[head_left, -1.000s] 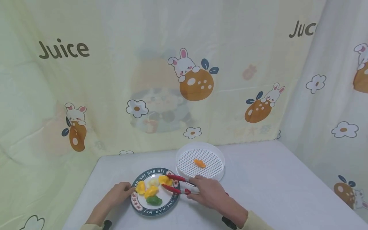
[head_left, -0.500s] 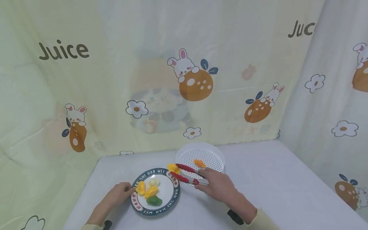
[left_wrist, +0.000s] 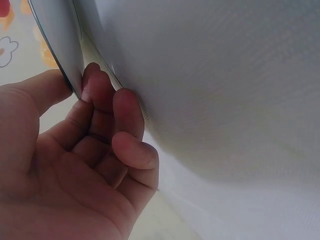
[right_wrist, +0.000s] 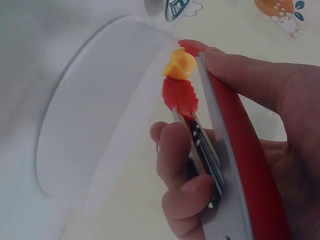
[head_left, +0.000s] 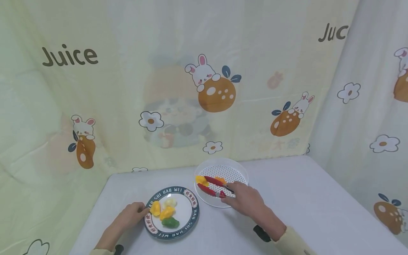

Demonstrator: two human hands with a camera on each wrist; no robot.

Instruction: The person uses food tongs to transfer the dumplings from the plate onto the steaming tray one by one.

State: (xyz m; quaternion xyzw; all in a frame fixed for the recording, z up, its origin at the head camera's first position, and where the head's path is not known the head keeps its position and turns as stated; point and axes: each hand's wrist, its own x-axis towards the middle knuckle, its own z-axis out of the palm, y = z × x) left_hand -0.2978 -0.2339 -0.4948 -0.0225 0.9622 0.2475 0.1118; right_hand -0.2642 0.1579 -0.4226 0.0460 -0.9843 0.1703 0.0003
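Note:
My left hand (head_left: 130, 213) pinches the left rim of a round plate (head_left: 185, 216) with a dark patterned border; the left wrist view shows the thumb against one face and curled fingers at the other. Two yellow dumpling-shaped pieces (head_left: 167, 213), a pale one (head_left: 170, 202) and a green one (head_left: 170, 222) lie on the plate. My right hand (head_left: 245, 199) grips metal tongs (right_wrist: 240, 145) with red tips and handle covering. Between the tips is another yellow dumpling-shaped piece (right_wrist: 181, 65), over the left part of a round white perforated tray (head_left: 236, 173).
An orange piece (head_left: 219, 179), partly hidden behind the tongs, lies in the tray. The tray stands behind and right of the plate on a white-covered table (head_left: 287, 198). A printed curtain (head_left: 255, 124) hangs along the table's back and sides.
The tongs have lifted the yellow dumpling-shaped piece from the plate's right side and carried it right and back over the tray. My left hand has stayed on the plate.

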